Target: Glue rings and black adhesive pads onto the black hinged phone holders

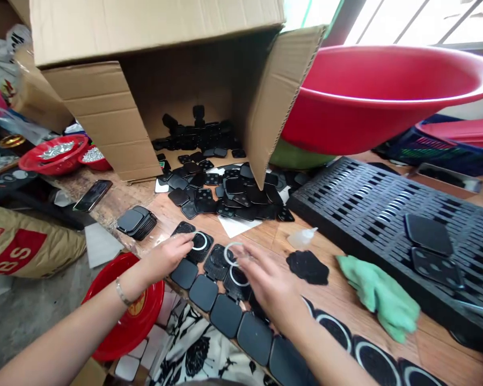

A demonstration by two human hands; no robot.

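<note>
My left hand [171, 258] has its fingers pinched together at the left edge of a white ring [200, 247], which lies on an opened black square piece [206, 256]. My right hand [265, 276] is closed on another white ring [227, 256], lifted and tilted above the row. Just below that, a further white ring [236, 280] rests on a black square piece. Between my hands is a black piece with a round recess [217, 258] and no ring on it. Smooth black lids [203, 292] line the table's near edge. The right forearm hides part of the row.
A cardboard box [153, 32] spills a heap of black squares [229, 190] onto the table. Nearby are a stack of squares [137, 222], a phone [92, 195], a small bottle [301, 237], a green cloth [380, 295], a black slotted rack [386, 214] and red basins [386, 102].
</note>
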